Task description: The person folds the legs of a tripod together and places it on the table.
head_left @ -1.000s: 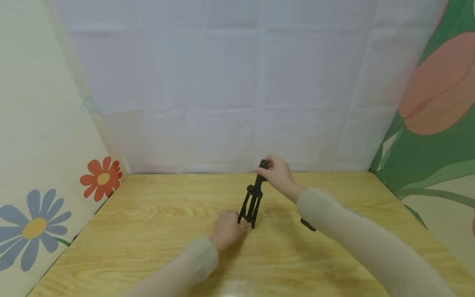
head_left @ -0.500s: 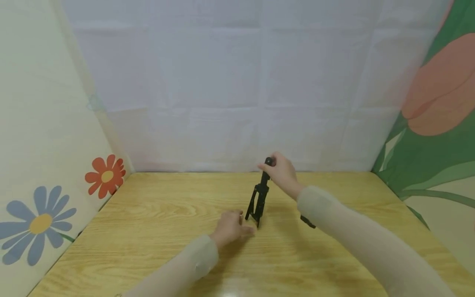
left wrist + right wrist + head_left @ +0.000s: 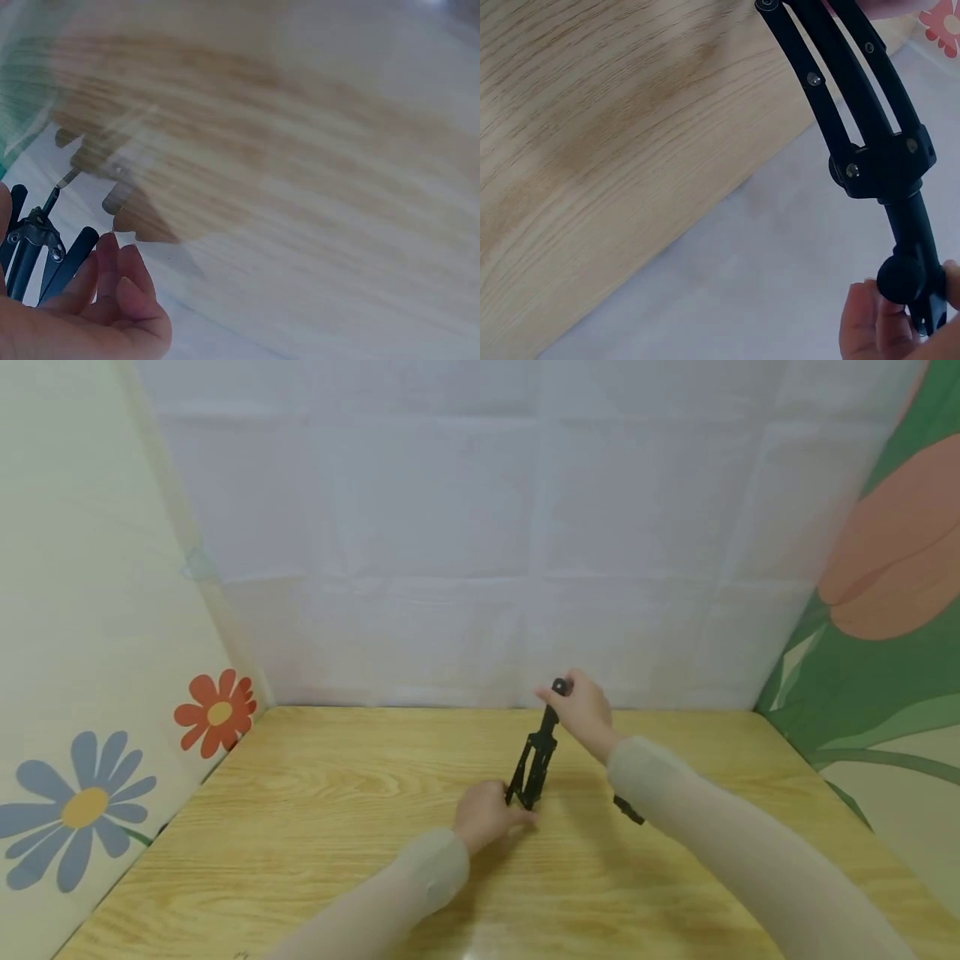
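A small black tripod (image 3: 539,764) stands tilted over the table, its legs drawn together at the lower end. My right hand (image 3: 585,710) pinches the top of its column, beside the round knob (image 3: 901,279) seen in the right wrist view. At the lower end my left hand (image 3: 486,814) has its curled fingers on one side of the legs and its thumb on the other. In the left wrist view, fingers (image 3: 109,266) touch a leg (image 3: 75,255), and the palm hides part of it. Whether the leg tips meet the table cannot be told.
The wood-grain table (image 3: 337,793) ends at a white cloth backdrop (image 3: 412,560). Flower-printed panels (image 3: 82,810) rise at the left and right. A small black piece (image 3: 628,810) shows under my right cuff.
The tripod and my right hand have shifted slightly right, and the legs have drawn closer together. My left hand came away from the legs, then moved right and back onto them.
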`<state>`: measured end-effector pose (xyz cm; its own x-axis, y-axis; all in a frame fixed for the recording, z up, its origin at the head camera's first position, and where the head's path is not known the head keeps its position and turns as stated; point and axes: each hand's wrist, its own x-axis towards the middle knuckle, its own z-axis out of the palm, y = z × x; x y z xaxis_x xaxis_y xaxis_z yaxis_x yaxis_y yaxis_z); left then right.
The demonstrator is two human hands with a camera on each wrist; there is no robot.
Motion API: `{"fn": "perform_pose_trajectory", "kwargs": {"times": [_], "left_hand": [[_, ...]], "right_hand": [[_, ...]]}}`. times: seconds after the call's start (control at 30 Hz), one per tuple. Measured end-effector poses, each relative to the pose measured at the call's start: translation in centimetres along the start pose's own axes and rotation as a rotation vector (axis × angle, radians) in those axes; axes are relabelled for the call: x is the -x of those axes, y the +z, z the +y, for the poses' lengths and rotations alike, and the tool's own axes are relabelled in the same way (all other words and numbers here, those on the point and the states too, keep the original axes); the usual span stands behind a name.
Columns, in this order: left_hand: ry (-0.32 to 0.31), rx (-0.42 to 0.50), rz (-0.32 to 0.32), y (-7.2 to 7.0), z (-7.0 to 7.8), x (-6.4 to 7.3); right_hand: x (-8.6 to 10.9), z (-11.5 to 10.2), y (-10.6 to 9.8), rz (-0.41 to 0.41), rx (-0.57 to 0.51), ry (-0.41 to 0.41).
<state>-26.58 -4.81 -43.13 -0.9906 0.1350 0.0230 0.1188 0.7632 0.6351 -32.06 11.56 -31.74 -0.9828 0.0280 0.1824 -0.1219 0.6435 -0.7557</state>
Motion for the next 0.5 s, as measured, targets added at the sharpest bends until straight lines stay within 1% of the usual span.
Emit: {"fn": "perform_pose_trajectory", "kwargs": {"times": [0.17,0.23,0.33,0.43,0.5], "left_hand": [[0.000,-0.025,0.002,0.14,0.97,0.10],[0.011,-0.032,0.018,0.28,1.11,0.07],[0.045,-0.051,0.061,0.49,0.97,-0.14],[0.050,-0.017,0.068,0.49,0.69,-0.51],[0.038,0.026,0.052,0.40,0.52,-0.69]], "right_hand": [[-0.04,0.33,-0.33,0.010,-0.019,0.017],[-0.07,0.42,-0.34,0.013,-0.044,0.024],[-0.07,0.45,-0.31,0.023,-0.079,0.032],[0.01,0.30,-0.22,0.025,-0.104,0.035],[0.09,0.22,-0.15,0.020,-0.111,0.034]]}}
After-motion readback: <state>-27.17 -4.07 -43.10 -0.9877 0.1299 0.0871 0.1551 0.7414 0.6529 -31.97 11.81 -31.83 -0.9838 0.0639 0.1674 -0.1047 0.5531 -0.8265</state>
